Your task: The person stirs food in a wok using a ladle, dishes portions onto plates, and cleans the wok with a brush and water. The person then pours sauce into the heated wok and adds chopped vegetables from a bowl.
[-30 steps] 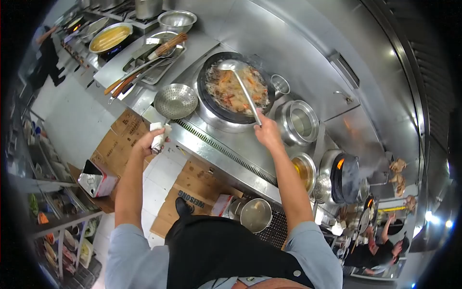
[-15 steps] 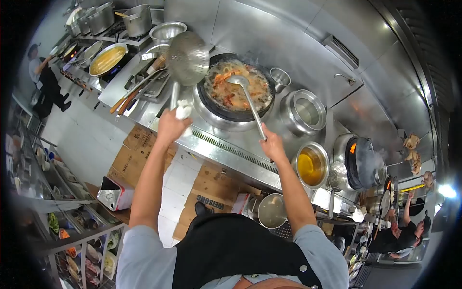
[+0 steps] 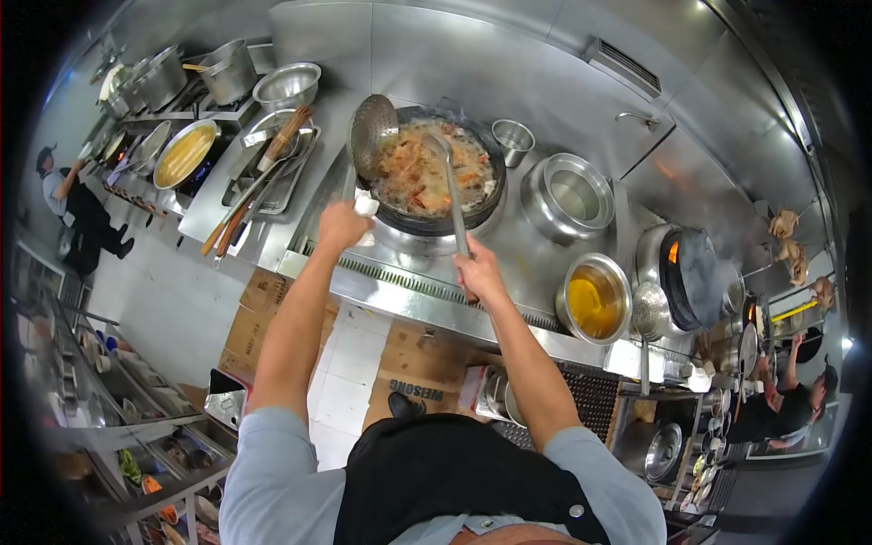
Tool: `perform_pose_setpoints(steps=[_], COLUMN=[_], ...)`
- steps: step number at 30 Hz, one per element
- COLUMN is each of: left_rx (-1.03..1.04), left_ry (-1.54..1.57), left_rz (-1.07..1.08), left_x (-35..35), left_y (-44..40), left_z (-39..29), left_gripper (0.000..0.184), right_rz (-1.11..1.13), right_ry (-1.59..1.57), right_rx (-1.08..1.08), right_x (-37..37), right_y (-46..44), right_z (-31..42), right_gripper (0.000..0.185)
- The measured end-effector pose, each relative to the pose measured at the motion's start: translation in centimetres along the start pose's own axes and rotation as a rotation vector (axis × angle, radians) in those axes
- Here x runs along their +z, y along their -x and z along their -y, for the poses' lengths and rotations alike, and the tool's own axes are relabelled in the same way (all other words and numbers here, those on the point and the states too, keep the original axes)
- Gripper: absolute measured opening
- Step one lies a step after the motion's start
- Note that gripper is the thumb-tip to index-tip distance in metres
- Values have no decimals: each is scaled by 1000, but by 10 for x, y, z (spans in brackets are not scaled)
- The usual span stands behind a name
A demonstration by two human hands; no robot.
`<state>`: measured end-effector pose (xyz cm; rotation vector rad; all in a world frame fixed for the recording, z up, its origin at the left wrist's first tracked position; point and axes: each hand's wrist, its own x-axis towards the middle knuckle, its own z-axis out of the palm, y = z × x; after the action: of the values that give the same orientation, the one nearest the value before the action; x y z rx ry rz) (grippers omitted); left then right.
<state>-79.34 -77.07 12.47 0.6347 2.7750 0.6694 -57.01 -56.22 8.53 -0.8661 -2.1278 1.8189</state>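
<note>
My left hand (image 3: 345, 227) is closed round the handle of a perforated metal skimmer (image 3: 371, 136), with a white cloth (image 3: 365, 205) bunched at the grip. The skimmer's bowl stands tilted at the left rim of a black wok (image 3: 421, 221). Bubbling, steaming liquid with orange-red pieces (image 3: 422, 186) fills the wok; I cannot make out exactly what they are. A long-handled metal ladle (image 3: 449, 177) is gripped by my right hand (image 3: 480, 270), its bowl over the middle of the food.
A metal cup (image 3: 513, 141), a pot of clear liquid (image 3: 554, 225) and a bowl of yellow oil (image 3: 593, 309) stand to the right. A second wok (image 3: 677, 277) smokes beyond. Long-handled tools (image 3: 263, 186) lie at left. Co-workers (image 3: 82, 204) stand at both sides.
The skimmer has come down from above the wok's left side to its rim, turning more edge-on. The ladle has swung more upright in my right hand. My view has shifted slightly.
</note>
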Motion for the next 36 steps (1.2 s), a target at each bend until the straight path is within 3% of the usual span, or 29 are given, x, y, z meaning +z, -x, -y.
perform_pose_setpoints(steps=[7,15,16,22,26,29,31,32,34,36], left_rx=[-40,-25,-27,6,50,58,78,88,69,60], left_ry=[4,14,19,96,124,85,67,75,50,22], left_rz=[-110,-150,-155,-143,-124,-130,-133,-116,-87,-25], left_x=[-14,-30,-29,-20,2,16,29,35,38,44], left_y=[23,47,49,76,66,58,47,41,32,20], left_z=[-4,-15,-16,-36,-38,-49,-54,-57,-72,-84], left_gripper=[57,56,56,56,58,61,61,60,59,56], right_rz=[187,-116,-91,-76,-58,-64,-87,-94,-9,35], right_ry=[-89,302,255,465,473,305,200,193,-106,-195], right_rx=[24,-174,-40,-210,-151,-23,-20,-21,106,151], right_x=[-4,-56,-62,-77,-68,-58,-56,-55,-56,-61], right_y=[-43,-53,-46,-39,-65,-72,-81,-84,-89,-90], right_z=[28,-2,21,14,10,22,25,27,33,35], right_gripper=[59,72,70,69,70,68,49,49,23,14])
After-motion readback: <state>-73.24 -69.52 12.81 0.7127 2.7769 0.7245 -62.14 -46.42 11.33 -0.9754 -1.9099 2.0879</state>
